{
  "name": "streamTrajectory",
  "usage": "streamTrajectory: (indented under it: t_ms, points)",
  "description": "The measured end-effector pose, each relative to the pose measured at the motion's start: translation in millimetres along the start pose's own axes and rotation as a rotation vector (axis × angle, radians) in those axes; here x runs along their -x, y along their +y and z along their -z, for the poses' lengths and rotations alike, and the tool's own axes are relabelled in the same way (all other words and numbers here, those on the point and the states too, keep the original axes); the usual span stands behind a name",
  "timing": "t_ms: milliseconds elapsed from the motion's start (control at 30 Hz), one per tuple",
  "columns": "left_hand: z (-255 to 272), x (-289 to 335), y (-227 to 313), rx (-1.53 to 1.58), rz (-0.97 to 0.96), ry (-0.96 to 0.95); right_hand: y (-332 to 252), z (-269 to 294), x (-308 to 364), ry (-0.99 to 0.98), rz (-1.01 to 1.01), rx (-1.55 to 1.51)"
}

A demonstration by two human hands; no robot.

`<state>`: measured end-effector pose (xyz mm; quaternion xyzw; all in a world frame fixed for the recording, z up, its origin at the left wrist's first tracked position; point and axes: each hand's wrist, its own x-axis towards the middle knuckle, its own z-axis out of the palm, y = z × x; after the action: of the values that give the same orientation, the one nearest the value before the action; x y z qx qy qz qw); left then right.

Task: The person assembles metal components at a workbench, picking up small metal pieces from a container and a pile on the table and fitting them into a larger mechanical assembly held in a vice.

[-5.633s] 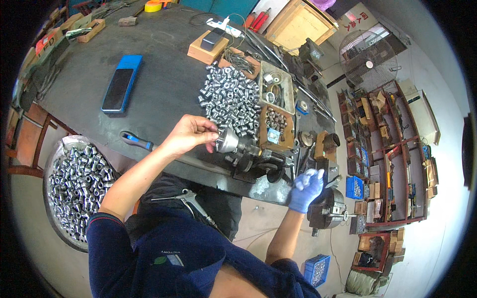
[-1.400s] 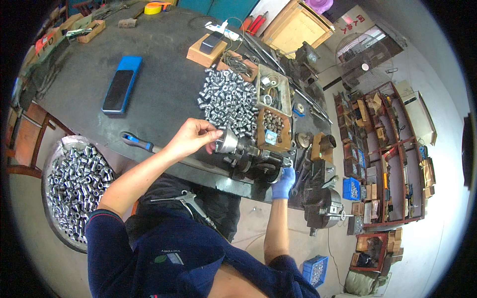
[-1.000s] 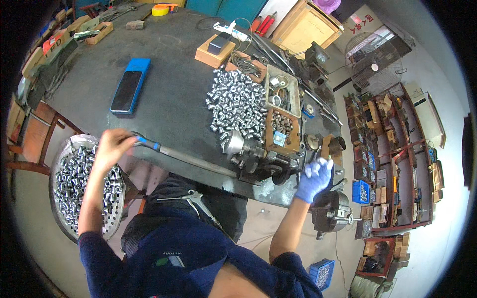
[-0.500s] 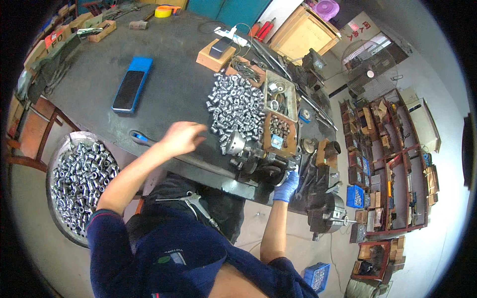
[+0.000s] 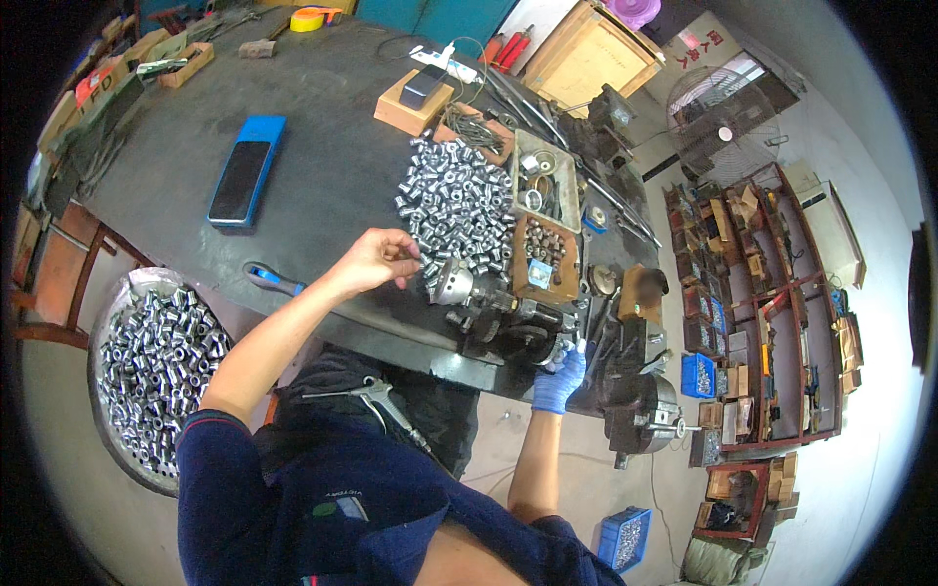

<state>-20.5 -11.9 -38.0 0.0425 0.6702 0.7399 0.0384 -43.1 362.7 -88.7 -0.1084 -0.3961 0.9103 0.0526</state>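
Note:
My bare left hand [image 5: 376, 262] is over the bench edge, fingers loosely bent and apart, with nothing visible in them. It is just left of a round silver chuck [image 5: 453, 282] with holes around its side. A heap of small shiny metal fittings [image 5: 457, 200] lies just beyond. The chuck sits on a dark bench-mounted spindle device [image 5: 498, 327]. My right hand [image 5: 560, 379], in a blue glove, is closed around a handle at that device's right end; its fingers partly hide the handle.
A round metal tray [image 5: 103, 391] full of similar fittings stands at left. On the bench lie a blue-cased device [image 5: 241, 176], a blue-handled tool [image 5: 274, 280] and a box of small parts [image 5: 532, 283]. A bench vise [image 5: 640, 415] is at right. An air gun [image 5: 376, 396] lies by my lap.
My left hand has moved right, closer to the chuck and the heap of fittings. My right hand has shifted slightly down and left, still at the handle. The view has turned a little.

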Motion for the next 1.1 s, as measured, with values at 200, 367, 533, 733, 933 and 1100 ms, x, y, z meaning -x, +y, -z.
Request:
streamTrajectory:
  t_ms: [200, 367, 533, 733, 933, 1100]
  points:
    - [-17, 22, 41, 0.176, -0.148, -0.111, -3, -7, -2, 0.018, -0.055, 0.055]
    - [-18, 16, 46, 0.104, -0.113, -0.15, -1, -1, -5, 0.029, -0.015, -0.035]
    - [-21, 17, 46, 0.037, -0.182, -0.136, -23, -9, 20, -0.01, -0.031, 0.023]
    - [-22, 18, 44, -0.053, -0.254, -0.107, -72, -60, 29, -0.291, 0.067, 0.108]
    - [-21, 17, 37, -0.025, -0.248, -0.09, -68, -79, -55, -0.453, -0.216, -0.303]
    - [-23, 17, 40, 0.066, -0.229, -0.096, -24, -16, -110, -0.464, -0.19, -0.166]
